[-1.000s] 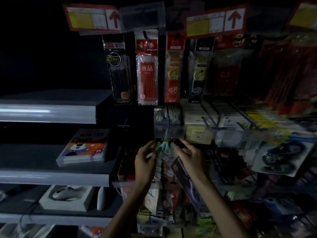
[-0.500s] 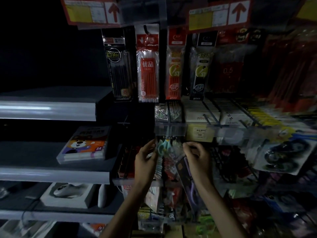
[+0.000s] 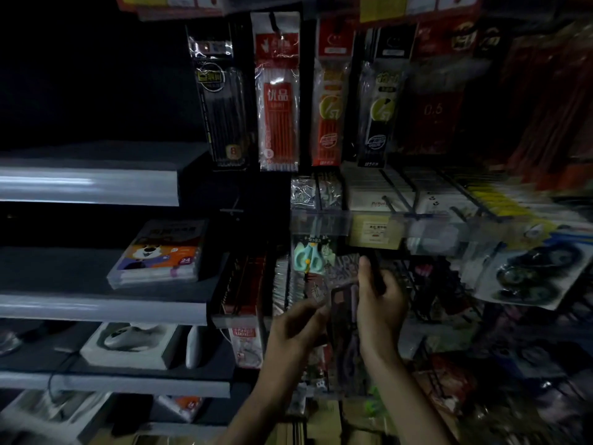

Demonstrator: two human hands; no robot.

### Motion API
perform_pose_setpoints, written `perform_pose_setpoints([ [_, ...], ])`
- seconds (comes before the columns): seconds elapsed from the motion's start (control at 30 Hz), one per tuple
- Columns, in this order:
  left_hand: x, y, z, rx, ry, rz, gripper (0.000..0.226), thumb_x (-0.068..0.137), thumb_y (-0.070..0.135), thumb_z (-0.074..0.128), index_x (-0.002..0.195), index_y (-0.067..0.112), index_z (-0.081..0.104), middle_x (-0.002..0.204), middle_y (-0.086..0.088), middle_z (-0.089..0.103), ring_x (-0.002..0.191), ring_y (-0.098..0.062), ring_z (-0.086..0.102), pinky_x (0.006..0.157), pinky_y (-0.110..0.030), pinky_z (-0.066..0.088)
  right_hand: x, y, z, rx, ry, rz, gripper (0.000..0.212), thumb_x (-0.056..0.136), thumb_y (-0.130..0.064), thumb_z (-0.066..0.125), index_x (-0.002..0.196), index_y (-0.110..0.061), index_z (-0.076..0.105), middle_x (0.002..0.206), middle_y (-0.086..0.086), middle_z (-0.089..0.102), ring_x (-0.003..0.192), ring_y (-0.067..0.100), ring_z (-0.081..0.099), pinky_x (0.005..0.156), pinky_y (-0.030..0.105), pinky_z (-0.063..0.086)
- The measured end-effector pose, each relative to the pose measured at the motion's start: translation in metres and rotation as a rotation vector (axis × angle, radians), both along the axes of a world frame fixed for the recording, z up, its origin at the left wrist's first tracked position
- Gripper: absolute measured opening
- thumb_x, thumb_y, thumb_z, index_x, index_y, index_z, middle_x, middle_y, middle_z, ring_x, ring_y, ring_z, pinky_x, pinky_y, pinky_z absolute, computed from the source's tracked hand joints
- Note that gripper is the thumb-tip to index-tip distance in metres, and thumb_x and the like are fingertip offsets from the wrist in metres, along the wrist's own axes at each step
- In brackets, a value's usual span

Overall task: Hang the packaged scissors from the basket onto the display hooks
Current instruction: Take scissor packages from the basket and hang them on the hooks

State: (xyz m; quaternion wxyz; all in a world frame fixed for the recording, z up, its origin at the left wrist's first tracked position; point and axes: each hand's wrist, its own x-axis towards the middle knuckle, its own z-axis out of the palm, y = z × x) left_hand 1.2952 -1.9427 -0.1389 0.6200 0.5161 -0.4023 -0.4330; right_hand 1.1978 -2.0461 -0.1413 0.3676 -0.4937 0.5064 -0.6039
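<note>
Single head-worn wide-angle view. Faces forward, slightly down, close in; scene dim, right edge smeared. Grey metal shelves fill left, red hanging refill pack top centre. Nearest lens, low centre: left hand, right hand gripping clear pack of purple scissors.

- We see our right hand gripping a dark scissors pack just below the clear price strip.
- Our left hand is blurred beside that pack's left edge; we cannot tell its grip.
- A mint-green scissors pack hangs under the strip.
</note>
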Motion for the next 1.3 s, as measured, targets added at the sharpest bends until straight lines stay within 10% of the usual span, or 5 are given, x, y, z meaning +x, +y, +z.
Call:
perform_pose_setpoints([
  [0.57, 0.032, 0.01, 0.006, -0.058, 0.003, 0.157, 0.026, 0.108, 0.019, 0.053, 0.107, 0.013, 0.079, 0.105, -0.002, 0.079, 0.102, -0.015, 0.075, 0.082, -0.027, 0.062, -0.063, 0.009, 0.004, -0.042, 0.141, 0.122, 0.021, 0.102, -0.03, 0.06, 0.082, -0.033, 0.064, 0.084, -0.008, 0.067, 0.073, -0.009, 0.061, 0.067, 0.023, 0.045],
  [0.83, 0.037, -0.005, 0.013, -0.044, 0.045, 0.168, 0.021, 0.106, 0.02, 0.06, 0.108, 0.011, 0.078, 0.106, -0.007, 0.079, 0.101, -0.021, 0.076, 0.076, -0.027, 0.061, -0.064, 0.005, -0.001, 0.056, 0.174, 0.293, 0.038, 0.099, -0.04, 0.063, 0.082, -0.006, 0.067, 0.084, 0.025, 0.065, 0.083, 0.041, 0.063, 0.068, 0.035, 0.039],
  [1.1, 0.034, -0.018, 0.028, -0.056, 0.029, 0.118, 0.021, 0.104, 0.023, 0.063, 0.106, 0.008, 0.077, 0.099, -0.006, 0.077, 0.094, -0.019, 0.076, 0.071, -0.028, 0.06, -0.043, 0.016, 0.031, 0.015, 0.083, 0.548, 0.02, 0.092, -0.03, 0.073, 0.088, -0.011, 0.077, 0.082, 0.008, 0.075, 0.079, 0.015, 0.072, 0.074, 0.027, 0.049],
  [1.23, 0.031, -0.021, 0.033, -0.067, -0.007, 0.108, 0.017, 0.104, 0.025, 0.063, 0.104, 0.016, 0.078, 0.098, -0.006, 0.077, 0.092, -0.014, 0.075, 0.071, -0.024, 0.058, -0.037, 0.01, 0.032, -0.029, 0.043, 0.592, 0.035, 0.094, -0.027, 0.072, 0.093, 0.008, 0.066, 0.091, 0.031, 0.062, 0.078, 0.022, 0.063, 0.073, 0.027, 0.044],
  [1.3, 0.031, -0.022, 0.033, -0.06, -0.023, 0.113, 0.017, 0.103, 0.026, 0.064, 0.108, 0.017, 0.078, 0.102, -0.011, 0.077, 0.095, -0.014, 0.075, 0.073, -0.026, 0.059, -0.034, 0.009, 0.032, -0.013, 0.013, 0.56, 0.022, 0.095, -0.023, 0.071, 0.092, -0.001, 0.072, 0.081, 0.01, 0.072, 0.079, 0.01, 0.068, 0.07, 0.017, 0.048],
])
